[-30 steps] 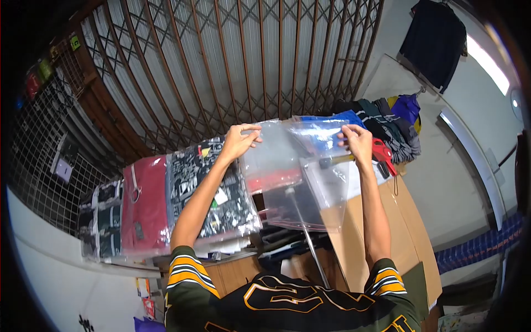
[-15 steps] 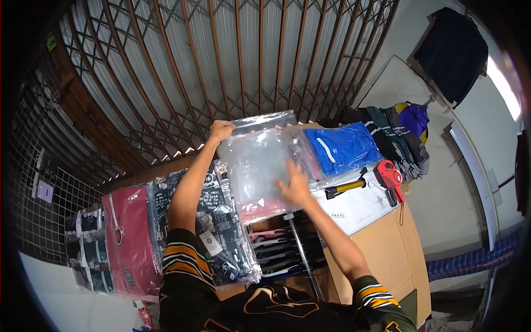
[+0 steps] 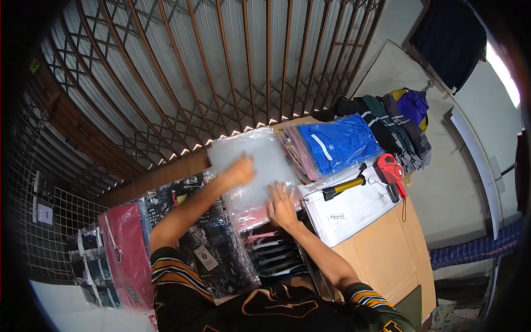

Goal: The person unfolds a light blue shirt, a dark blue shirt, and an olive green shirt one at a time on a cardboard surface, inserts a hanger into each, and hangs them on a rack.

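A clear plastic bag (image 3: 251,145) with a pale folded item inside lies flat near the middle of the table, on top of pinkish-red packed cloth (image 3: 251,220). My left hand (image 3: 240,170) is over the bag's middle, slightly blurred, its fingers curled in; what they may hold is hidden. My right hand (image 3: 282,206) rests on the bag's lower right part, fingers stretched out and apart. Just right of the bag is a stack of bagged garments with a blue one (image 3: 340,145) on top. Black printed garments in plastic (image 3: 207,243) lie to the left.
A red tape dispenser (image 3: 390,169) and a yellow-and-black tool (image 3: 345,187) lie on a white printed sheet (image 3: 343,218). Maroon bagged garments (image 3: 126,243) stand at far left. A brown folding gate (image 3: 249,72) closes off the back; clothes (image 3: 395,130) are heaped at right.
My left hand has left the bag's far left corner and come down over its middle. The clear flap at the far edge no longer sticks out. My right hand has shifted slightly nearer me.
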Demonstrator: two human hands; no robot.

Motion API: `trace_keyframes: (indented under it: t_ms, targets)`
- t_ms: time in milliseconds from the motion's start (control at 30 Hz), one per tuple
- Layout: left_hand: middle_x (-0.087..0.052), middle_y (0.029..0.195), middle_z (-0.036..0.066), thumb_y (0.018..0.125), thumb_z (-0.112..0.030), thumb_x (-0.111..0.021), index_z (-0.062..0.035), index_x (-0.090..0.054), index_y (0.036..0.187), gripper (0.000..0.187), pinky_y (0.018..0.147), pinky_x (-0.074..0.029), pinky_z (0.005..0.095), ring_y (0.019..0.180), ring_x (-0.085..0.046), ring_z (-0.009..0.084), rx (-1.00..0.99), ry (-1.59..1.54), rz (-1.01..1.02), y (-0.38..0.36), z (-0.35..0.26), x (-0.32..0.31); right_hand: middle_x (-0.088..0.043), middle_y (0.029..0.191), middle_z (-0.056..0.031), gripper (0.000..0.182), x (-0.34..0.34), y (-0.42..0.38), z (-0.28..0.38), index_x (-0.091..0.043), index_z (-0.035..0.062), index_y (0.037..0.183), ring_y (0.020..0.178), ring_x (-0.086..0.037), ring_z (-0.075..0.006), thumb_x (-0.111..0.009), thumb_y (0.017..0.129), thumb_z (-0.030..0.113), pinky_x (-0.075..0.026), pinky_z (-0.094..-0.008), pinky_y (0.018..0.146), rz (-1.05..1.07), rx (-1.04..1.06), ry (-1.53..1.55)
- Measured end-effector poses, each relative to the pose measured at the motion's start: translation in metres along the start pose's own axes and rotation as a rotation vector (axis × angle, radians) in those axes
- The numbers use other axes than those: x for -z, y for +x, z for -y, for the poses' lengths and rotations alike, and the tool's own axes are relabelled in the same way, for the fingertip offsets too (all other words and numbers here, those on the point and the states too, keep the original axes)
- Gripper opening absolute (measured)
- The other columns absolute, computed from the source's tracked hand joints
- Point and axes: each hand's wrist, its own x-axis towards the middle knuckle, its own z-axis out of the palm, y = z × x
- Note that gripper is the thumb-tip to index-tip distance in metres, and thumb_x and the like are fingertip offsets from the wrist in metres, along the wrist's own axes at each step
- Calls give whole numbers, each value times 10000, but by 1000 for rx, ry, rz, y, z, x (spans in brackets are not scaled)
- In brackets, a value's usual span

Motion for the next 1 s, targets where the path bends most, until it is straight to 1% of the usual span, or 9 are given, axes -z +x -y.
trace_keyframes:
  t_ms: [33, 133, 233, 367, 500, 667, 733, 800, 1000]
  targets:
    - [-546, 1261, 480, 932, -233, -603, 189, -525, 1298, 564, 1115, -430, 589, 1203, -576, 601, -66, -37, 26, -21, -21, -31, -350, 1608, -300, 613, 0, -1, -2, -464, 32, 1514, 1496, -293, -516, -625, 978, 283, -206, -729, 1181, 1, -33, -14]
    - [-381, 1451, 495, 975, -345, -524, 206, -509, 1355, 669, 1197, -289, 652, 1337, -473, 601, -57, 97, 571, -72, -82, -65, -349, 1599, -319, 593, -3, -2, -7, -476, 20, 1497, 1492, -291, -527, -618, 981, 273, -209, -712, 1189, 21, -124, -4]
    - [-243, 1607, 409, 980, -459, -567, 142, -344, 1525, 842, 1233, -269, 598, 1462, -335, 566, -181, 386, 811, -68, -83, -116, -351, 1587, -340, 579, -8, -8, -17, -483, 9, 1481, 1478, -298, -545, -620, 982, 269, -232, -690, 1191, 60, -159, 89]
    - [-251, 1595, 424, 980, -470, -595, 77, -279, 1584, 874, 1220, -322, 559, 1456, -361, 550, -8, 211, 627, -91, -99, -92, -405, 1541, -354, 558, 9, -20, -21, -496, -5, 1460, 1429, -365, -554, -633, 982, 247, -300, -619, 1183, -49, -64, 142]
    - [-245, 1581, 445, 983, -457, -622, 59, -254, 1592, 879, 1201, -369, 515, 1418, -408, 552, -108, 106, 418, -126, -122, -89, -530, 1432, -339, 505, 56, -78, 4, -532, -30, 1409, 1331, -509, -508, -657, 973, 191, -418, -511, 1125, -210, -39, 374]
    - [-265, 1580, 429, 1014, -494, -588, 11, -277, 1600, 834, 1202, -361, 493, 1389, -458, 527, -218, -21, 378, -221, -220, -60, -714, 1134, -259, 364, 108, -209, 34, -619, -53, 1281, 1045, -712, -376, -661, 990, 162, -546, -405, 934, -163, -305, 557]
    - [-264, 1596, 406, 1019, -520, -572, 8, -284, 1601, 837, 1230, -319, 487, 1450, -386, 512, -315, -45, 288, -253, -239, -98, -759, 1041, -180, 301, 97, -269, 31, -639, -58, 1250, 936, -733, -193, -645, 1010, 123, -574, -326, 823, -224, -320, 719]
    - [-283, 1586, 412, 1022, -519, -564, 35, -271, 1596, 851, 1247, -284, 474, 1495, -309, 508, -353, -164, 304, -279, -252, -155, -764, 1032, -158, 281, 105, -332, 34, -650, -59, 1237, 928, -725, -157, -638, 1010, 106, -574, -304, 814, -182, -384, 770]
    - [-429, 1545, 343, 1012, -522, -605, 89, -335, 1552, 858, 1201, -366, 422, 1436, -451, 438, -262, -429, 176, -376, -317, -312, -770, 990, -150, 286, 123, -497, 37, -675, -58, 1209, 877, -724, -149, -664, 987, 121, -574, -294, 806, -175, -479, 767]
